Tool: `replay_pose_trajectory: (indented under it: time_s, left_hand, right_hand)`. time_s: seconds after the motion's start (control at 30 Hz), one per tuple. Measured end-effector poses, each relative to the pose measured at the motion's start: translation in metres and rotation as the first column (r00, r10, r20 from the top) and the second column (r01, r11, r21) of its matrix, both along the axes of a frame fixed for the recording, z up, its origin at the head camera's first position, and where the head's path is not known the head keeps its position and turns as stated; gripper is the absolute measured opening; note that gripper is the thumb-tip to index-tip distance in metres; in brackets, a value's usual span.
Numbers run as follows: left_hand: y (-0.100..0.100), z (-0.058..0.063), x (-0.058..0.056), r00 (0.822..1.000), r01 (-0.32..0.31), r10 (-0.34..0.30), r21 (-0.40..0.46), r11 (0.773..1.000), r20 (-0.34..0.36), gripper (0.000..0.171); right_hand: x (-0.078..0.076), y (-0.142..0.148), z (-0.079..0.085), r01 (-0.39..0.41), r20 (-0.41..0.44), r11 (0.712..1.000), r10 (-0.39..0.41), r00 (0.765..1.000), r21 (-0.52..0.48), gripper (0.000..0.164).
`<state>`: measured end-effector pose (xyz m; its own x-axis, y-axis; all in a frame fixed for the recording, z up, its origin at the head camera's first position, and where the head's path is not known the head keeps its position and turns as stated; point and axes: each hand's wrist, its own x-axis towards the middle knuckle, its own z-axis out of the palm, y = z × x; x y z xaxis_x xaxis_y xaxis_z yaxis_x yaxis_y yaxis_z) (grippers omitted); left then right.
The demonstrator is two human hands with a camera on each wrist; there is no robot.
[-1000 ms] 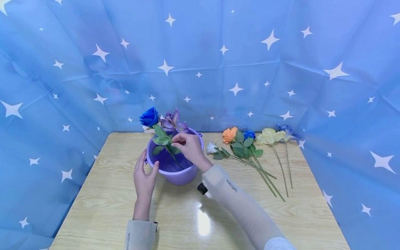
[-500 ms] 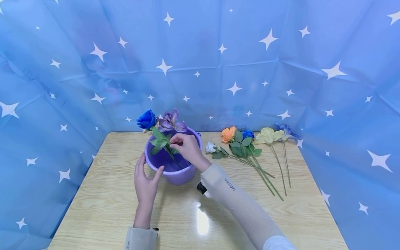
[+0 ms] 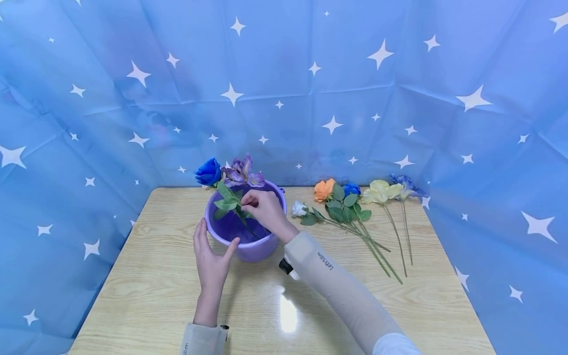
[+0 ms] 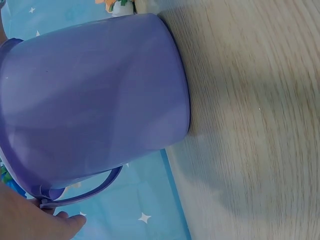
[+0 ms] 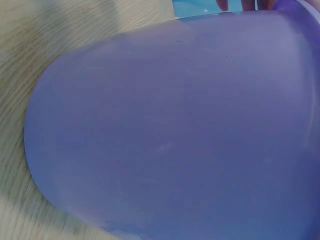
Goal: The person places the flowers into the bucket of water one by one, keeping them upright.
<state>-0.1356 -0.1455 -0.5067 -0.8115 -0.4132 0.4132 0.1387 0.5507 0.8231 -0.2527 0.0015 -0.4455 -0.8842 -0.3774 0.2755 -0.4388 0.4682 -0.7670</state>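
A purple bucket (image 3: 256, 252) stands on the table, its side filling most of both wrist views. My right hand (image 3: 265, 209) is over the bucket, pinching the leafy stem of a blue rose (image 3: 208, 171). The bloom leans out beyond the left rim, and the stem runs down inside. My left hand (image 3: 214, 264) rests spread against the bucket's outside, fingers at the left and thumb at the front rim. In the left wrist view its fingers (image 4: 62, 224) lie by the bucket's handle (image 4: 97, 191). A purple ruffled flower (image 3: 243, 172) rises at the back of the bucket.
Right of the bucket lie a white rose (image 3: 299, 209), an orange rose (image 3: 325, 190) and another blue rose (image 3: 352, 189). Farther right are a pale yellow flower (image 3: 380, 192) and a blue-violet flower (image 3: 408, 186). A blue star-patterned cloth (image 3: 306, 118) encloses the table (image 3: 146, 281).
My left hand has shifted a little to the right, its thumb moving along the front rim. The blue rose's bloom sits slightly lower. My right hand keeps its pinch on the stem.
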Motion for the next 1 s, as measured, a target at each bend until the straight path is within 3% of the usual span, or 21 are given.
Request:
replay_pose_trajectory:
  time_s: [0.23, 0.47, 1.0]
  left_hand:
    - [0.004, 0.000, 0.003, 0.999, -0.030, 0.030, 0.012, 0.999, 0.013, 0.095]
    - [0.011, -0.002, 0.005, 0.997, -0.065, 0.065, 0.000, 0.998, -0.041, 0.087]
    - [0.015, -0.005, 0.004, 0.987, -0.098, 0.097, -0.003, 0.995, -0.129, 0.082]
  right_hand:
    - [-0.001, -0.003, 0.001, -0.015, 0.015, 0.998, 0.014, 1.000, 0.055, 0.005]
    - [-0.001, -0.004, 0.001, -0.020, 0.042, 0.997, 0.017, 0.999, 0.077, 0.004]
    - [0.001, 0.000, 0.003, -0.010, 0.000, 0.999, 0.010, 1.000, -0.046, 0.008]
